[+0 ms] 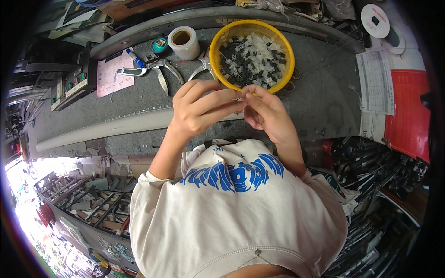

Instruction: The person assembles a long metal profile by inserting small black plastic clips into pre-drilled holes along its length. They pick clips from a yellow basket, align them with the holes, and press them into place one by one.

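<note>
One left hand [197,109], one right hand [269,113] met by the yellow basket [290,58].
Each grip was pinched together — on a small piece [240,98], mostly hidden — at the basket's near side.

A small pale piece [240,98], mostly hidden, is pinched between the fingers [221,97] just in front of a round yellow basket [252,23], upright on the desk [327,88], holding loose black pieces [228,62] and whitish pieces [263,46].

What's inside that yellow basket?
Lots of small black pieces and small whitish pieces are inside the yellow basket. They cover its bottom, so what's underneath can't be seen.
</note>
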{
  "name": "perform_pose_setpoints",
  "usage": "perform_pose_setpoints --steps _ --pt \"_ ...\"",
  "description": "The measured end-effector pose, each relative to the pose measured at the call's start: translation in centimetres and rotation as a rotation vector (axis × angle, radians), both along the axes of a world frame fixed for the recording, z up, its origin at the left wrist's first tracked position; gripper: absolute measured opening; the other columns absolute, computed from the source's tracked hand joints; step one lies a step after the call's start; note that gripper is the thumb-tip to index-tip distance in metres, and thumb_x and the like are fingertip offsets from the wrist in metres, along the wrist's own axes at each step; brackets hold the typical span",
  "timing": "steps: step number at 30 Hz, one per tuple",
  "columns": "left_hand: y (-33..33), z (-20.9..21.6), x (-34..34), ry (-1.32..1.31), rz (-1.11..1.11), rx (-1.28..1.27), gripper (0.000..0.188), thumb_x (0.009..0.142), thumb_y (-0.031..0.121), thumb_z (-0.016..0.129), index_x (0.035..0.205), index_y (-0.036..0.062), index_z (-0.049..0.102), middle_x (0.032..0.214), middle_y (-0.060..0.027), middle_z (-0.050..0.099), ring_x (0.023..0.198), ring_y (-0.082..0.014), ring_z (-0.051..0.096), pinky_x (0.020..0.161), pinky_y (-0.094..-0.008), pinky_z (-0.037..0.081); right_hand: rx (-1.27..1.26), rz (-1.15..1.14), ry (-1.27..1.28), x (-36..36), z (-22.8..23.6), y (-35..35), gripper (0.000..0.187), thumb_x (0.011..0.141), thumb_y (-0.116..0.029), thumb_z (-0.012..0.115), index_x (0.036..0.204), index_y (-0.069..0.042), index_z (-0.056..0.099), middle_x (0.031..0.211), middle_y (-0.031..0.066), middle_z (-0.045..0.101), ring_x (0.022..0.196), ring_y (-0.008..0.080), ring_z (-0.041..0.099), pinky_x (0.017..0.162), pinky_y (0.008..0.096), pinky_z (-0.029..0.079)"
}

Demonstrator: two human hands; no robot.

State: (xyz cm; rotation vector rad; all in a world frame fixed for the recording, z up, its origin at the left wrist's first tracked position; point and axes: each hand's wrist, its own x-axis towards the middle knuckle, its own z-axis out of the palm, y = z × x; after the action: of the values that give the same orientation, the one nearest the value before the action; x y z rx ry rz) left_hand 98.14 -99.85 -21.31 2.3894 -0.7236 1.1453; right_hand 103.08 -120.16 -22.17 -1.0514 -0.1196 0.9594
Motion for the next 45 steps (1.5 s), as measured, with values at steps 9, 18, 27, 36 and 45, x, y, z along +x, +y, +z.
perform_pose_setpoints --steps 9,18,27,36,45 --pt "-0.8 -0.8 -0.2 -0.031 0.001 -0.065 0.032 0.053 0.019 0.08 0.085 0.025 0.079 0.098 0.0078 0.067 0.083 -0.0159 0.059 0.063 -0.0284 0.047 -0.001 -0.04 -0.09 -0.1 -0.4 1.0 0.021 0.097 -0.025 0.063 0.1 -0.005 0.069 0.083 -0.004 0.062 0.072 0.0031 0.051 0.059 0.0186 0.037" --pt "-0.4 -1.0 -0.2 0.138 -0.045 -0.013 0.028 0.063 0.015 0.077 0.09 0.0168 0.078 0.092 0.0026 0.069 0.08 -0.0174 0.062 0.064 -0.0286 0.048 0.017 0.098 0.125 0.7 0.6 -0.1 0.017 0.1 -0.019 0.059 0.091 -0.007 0.051 0.069 -0.0003 0.059 0.048 0.0034 0.044 0.043 0.0159 0.027" --pt "-3.4 -3.2 -1.9 1.102 -0.268 -1.583 0.019 0.092 0.013 0.063 0.094 -0.0046 0.07 0.085 -0.0073 0.07 0.068 -0.0099 0.059 0.061 -0.0259 0.048 -0.304 -0.502 -1.149 -1.2 -0.4 2.6 0.005 0.087 0.002 0.07 0.092 0.0 0.069 0.067 0.0005 0.056 0.057 0.0054 0.048 0.049 0.0206 0.035" --pt "-2.6 -2.5 -2.1 1.175 -0.504 -1.888 0.022 0.092 0.014 0.061 0.098 -0.0043 0.071 0.088 -0.0115 0.072 0.069 -0.0109 0.06 0.062 -0.0262 0.05 -0.294 -0.416 -1.266 -1.2 -0.3 1.6 0.011 0.09 -0.003 0.065 0.096 0.003 0.071 0.08 0.0089 0.058 0.065 0.0163 0.055 0.057 0.0273 0.045" --pt "-2.8 -1.9 -1.9 0.919 -0.046 -1.361 0.013 0.085 0.004 0.069 0.094 -0.0045 0.072 0.083 -0.0083 0.07 0.068 -0.009 0.061 0.061 -0.0239 0.05 -0.378 -0.457 -1.214 -1.6 -1.2 1.4 0.012 0.087 -0.001 0.069 0.099 0.001 0.07 0.082 0.0089 0.061 0.067 0.015 0.058 0.055 0.0259 0.045"
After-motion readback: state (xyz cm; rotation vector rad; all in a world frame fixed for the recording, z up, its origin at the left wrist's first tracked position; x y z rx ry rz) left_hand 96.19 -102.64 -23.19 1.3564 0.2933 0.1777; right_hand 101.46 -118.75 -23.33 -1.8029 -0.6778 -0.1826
